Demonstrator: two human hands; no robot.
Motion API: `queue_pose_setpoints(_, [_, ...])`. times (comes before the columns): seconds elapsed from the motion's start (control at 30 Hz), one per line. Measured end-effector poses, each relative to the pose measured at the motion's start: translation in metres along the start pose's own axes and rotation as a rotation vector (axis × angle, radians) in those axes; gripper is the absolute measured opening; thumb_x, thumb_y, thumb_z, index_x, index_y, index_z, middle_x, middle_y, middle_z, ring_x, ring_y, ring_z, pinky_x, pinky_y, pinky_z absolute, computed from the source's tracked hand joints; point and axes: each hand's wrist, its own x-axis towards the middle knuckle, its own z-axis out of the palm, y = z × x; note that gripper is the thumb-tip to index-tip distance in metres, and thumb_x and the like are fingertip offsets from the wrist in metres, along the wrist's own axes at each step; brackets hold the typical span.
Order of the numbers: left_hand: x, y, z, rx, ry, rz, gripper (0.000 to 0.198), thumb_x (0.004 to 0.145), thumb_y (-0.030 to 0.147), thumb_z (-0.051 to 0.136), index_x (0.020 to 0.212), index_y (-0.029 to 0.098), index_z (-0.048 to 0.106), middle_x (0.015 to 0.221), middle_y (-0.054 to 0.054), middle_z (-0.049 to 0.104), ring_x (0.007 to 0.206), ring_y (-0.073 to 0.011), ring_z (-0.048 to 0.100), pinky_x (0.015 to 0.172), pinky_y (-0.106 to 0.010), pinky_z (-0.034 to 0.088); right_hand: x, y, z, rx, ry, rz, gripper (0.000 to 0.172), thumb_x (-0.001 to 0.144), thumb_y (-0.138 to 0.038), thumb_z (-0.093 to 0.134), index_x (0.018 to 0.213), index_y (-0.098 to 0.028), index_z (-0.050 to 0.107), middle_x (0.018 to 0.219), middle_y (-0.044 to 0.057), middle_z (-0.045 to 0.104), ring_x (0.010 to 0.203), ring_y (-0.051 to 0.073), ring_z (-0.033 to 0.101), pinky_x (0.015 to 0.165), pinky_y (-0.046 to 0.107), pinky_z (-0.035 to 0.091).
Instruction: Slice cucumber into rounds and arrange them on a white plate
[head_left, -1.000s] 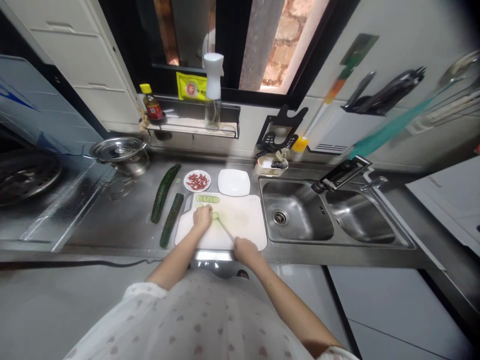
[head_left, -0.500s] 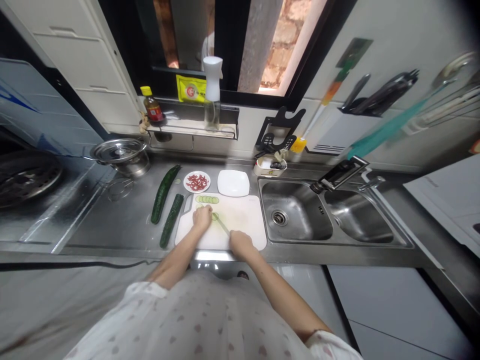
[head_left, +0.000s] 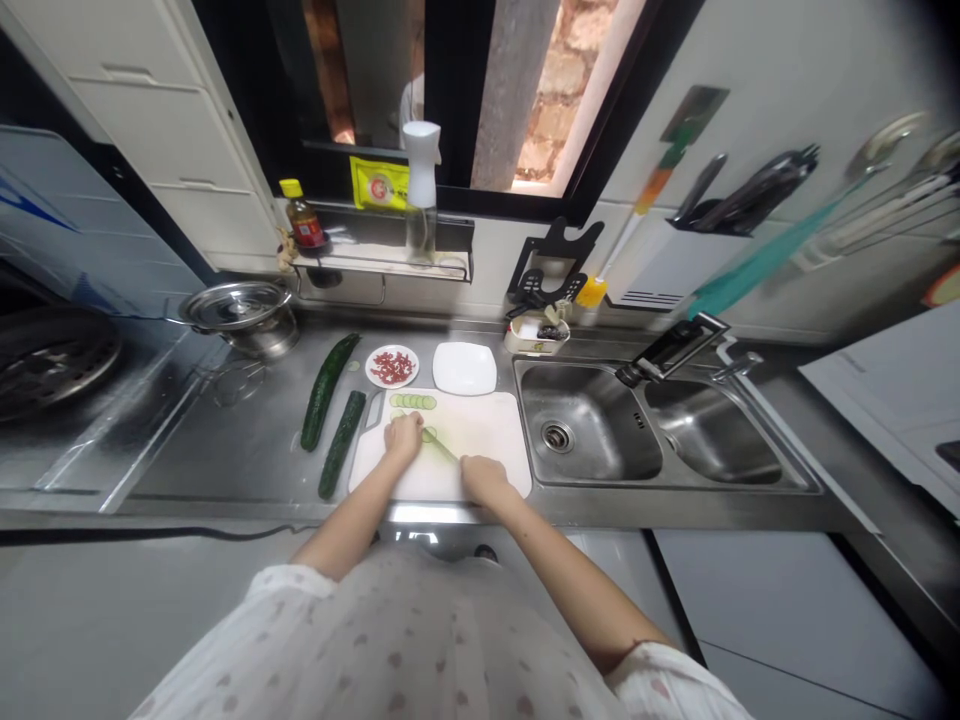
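On a white cutting board (head_left: 491,420), my right hand (head_left: 484,480) is wrapped round the handle of a knife (head_left: 441,445). Its blade points up and left, toward my other hand. My left hand (head_left: 405,438) is closed, fingertips pressed down on cucumber slices beside the blade, mostly hidden beneath it. A pale green slice (head_left: 429,435) shows at the fingertips by the blade. Farther back on the board lies an overlapping row of cucumber slices (head_left: 412,402). Left of the board are a whole cucumber (head_left: 328,392) and a cut cucumber (head_left: 343,445).
Behind the board stand a plate of chopped red pieces (head_left: 392,367) and a white square dish (head_left: 464,368). A double sink (head_left: 592,420) with a black faucet (head_left: 667,350) is at right. A lidded steel pot (head_left: 240,310) stands at left, below a shelf with bottles.
The view has shifted slightly. My right hand and the knife have moved a little, the blade lying differently against the slice; my left hand stays in nearly the same place.
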Motion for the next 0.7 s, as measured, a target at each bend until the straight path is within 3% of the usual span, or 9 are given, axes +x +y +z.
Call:
queue_pose_setpoints(0.43, [-0.011,0.002,-0.002,0.019,0.029,0.065,0.026,0.089,0.025,0.046,0.104,0.021,0.066,0.102,-0.01,0.066,0.1,-0.0236,0.059,0.084,-0.032,0.042,-0.021,0.023,0.029,0.11,-0.016,0.048,0.029,0.091,-0.017,0.039,0.108,-0.014,0.062,0.104,0.017,0.068,0.097,0.025,0.065,0.074,0.031,0.046])
queue_pose_setpoints(0.57, [-0.015,0.002,-0.001,0.028,0.03,0.099,0.025,0.09,0.028,0.045,0.1,0.02,0.066,0.1,-0.011,0.064,0.1,-0.0239,0.057,0.085,-0.033,0.041,-0.027,0.031,0.035,0.137,0.034,0.055,0.028,0.094,-0.024,0.037,0.106,-0.016,0.061,0.101,0.015,0.069,0.095,0.023,0.065,0.073,0.029,0.043])
queue_pose_setpoints(0.7, [-0.015,0.002,0.001,0.027,0.046,0.119,0.023,0.09,0.029,0.046,0.098,0.02,0.066,0.1,-0.01,0.064,0.1,-0.0236,0.056,0.085,-0.033,0.04,-0.029,0.037,0.038,0.201,0.108,0.166,0.033,0.098,-0.03,0.031,0.113,-0.017,0.057,0.1,0.012,0.069,0.093,0.021,0.064,0.073,0.027,0.04])
